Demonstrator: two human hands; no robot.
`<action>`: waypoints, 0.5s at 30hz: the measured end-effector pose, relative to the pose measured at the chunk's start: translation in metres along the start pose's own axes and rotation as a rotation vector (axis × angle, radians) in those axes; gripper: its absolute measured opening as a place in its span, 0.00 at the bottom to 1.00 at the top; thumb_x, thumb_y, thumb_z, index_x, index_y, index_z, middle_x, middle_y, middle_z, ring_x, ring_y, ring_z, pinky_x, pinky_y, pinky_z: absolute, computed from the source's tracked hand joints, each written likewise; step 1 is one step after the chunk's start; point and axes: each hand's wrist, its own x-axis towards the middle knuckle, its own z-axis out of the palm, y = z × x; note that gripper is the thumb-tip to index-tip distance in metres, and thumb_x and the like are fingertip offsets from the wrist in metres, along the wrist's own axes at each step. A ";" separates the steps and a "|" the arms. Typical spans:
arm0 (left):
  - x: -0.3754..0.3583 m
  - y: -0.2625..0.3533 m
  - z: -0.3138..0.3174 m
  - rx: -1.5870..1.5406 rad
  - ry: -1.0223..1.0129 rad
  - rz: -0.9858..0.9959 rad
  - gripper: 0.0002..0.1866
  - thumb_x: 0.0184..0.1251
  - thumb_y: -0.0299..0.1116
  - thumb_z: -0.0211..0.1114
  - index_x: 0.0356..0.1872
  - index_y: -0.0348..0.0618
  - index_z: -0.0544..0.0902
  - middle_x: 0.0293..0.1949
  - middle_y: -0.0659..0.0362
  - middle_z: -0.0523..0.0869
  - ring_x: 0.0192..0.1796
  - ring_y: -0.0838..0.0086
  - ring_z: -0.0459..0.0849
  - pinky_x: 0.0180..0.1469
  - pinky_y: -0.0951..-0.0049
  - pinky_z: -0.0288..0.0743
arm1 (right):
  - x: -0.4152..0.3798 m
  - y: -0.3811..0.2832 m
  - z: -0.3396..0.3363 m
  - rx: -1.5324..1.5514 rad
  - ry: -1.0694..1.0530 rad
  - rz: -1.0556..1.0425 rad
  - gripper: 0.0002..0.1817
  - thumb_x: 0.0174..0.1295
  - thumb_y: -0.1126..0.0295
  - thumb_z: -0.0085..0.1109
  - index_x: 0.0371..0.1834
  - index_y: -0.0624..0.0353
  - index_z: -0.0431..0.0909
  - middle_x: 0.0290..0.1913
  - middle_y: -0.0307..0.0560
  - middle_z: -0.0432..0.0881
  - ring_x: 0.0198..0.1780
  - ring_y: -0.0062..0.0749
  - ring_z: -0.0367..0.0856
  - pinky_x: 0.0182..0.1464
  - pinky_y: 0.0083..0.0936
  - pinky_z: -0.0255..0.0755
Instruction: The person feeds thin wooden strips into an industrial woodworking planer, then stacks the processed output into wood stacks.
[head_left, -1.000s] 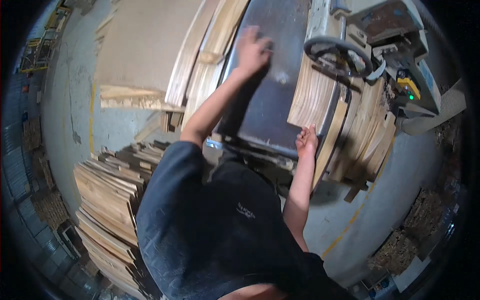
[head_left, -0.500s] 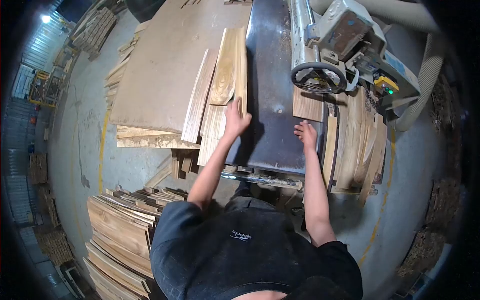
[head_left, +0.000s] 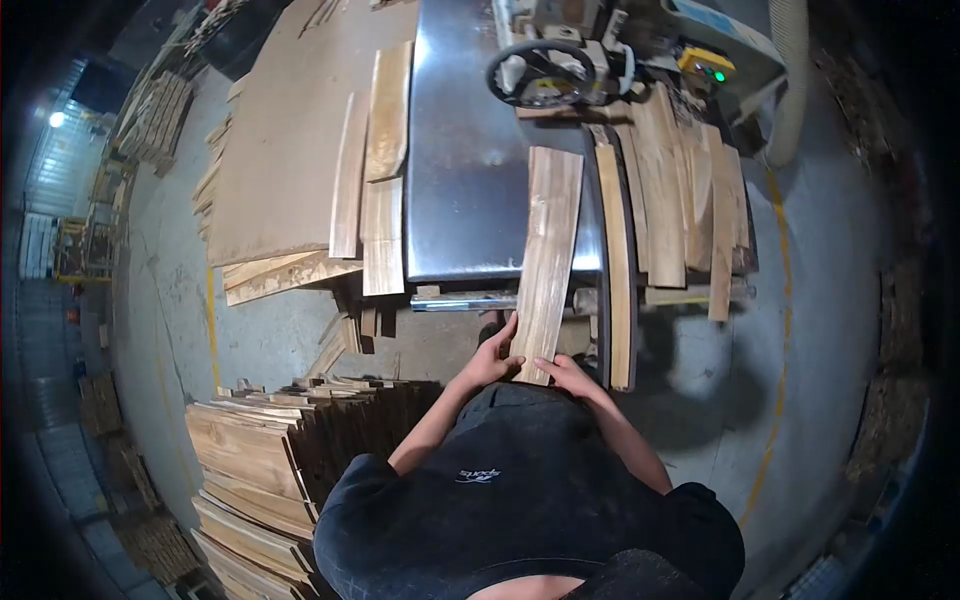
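Note:
A long wooden board point(head_left: 551, 235) extends from my waist over the front edge of the dark metal machine table point(head_left: 465, 190). My left hand point(head_left: 490, 360) grips its near end from the left side, with the thumb along the edge. On the opposite side my right hand point(head_left: 568, 375) is closed around the same end, its thumb on top. The undersides of both hands' grips are hidden. Left of the board, a pale plank point(head_left: 383, 235) and a darker plank point(head_left: 388, 110) lie end to end beside the metal surface.
A machine handwheel point(head_left: 541, 73) stands over the far side. Several boards point(head_left: 660, 200) lie on the right, beside a long guide strip point(head_left: 617, 270). A brown sheet-topped table point(head_left: 290, 150) is on the left. Stacked boards point(head_left: 245, 445) rise near my left side.
Both hands have come back toward my waist and closed on a board. That board now lies over the table's front edge. The camera view has shifted.

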 end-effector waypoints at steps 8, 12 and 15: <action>0.102 0.069 0.031 0.339 -0.029 -0.248 0.50 0.69 0.37 0.65 0.79 0.51 0.37 0.41 0.47 0.86 0.40 0.68 0.85 0.45 0.69 0.78 | 0.004 -0.023 -0.011 0.770 0.297 -0.103 0.28 0.70 0.39 0.49 0.42 0.56 0.77 0.42 0.46 0.85 0.42 0.29 0.84 0.37 0.21 0.72; 0.171 0.043 0.019 0.669 0.189 0.030 0.52 0.65 0.44 0.66 0.78 0.46 0.38 0.44 0.33 0.84 0.49 0.41 0.84 0.51 0.56 0.76 | 0.037 -0.063 -0.040 0.636 0.330 -0.026 0.26 0.69 0.38 0.49 0.29 0.49 0.71 0.21 0.34 0.73 0.20 0.24 0.71 0.23 0.20 0.60; 0.200 0.063 0.002 0.707 0.194 0.003 0.53 0.62 0.44 0.68 0.77 0.40 0.40 0.45 0.29 0.82 0.51 0.36 0.81 0.52 0.52 0.75 | 0.072 -0.097 -0.050 0.777 0.374 -0.023 0.25 0.70 0.38 0.49 0.26 0.47 0.68 0.15 0.28 0.59 0.15 0.19 0.56 0.17 0.20 0.49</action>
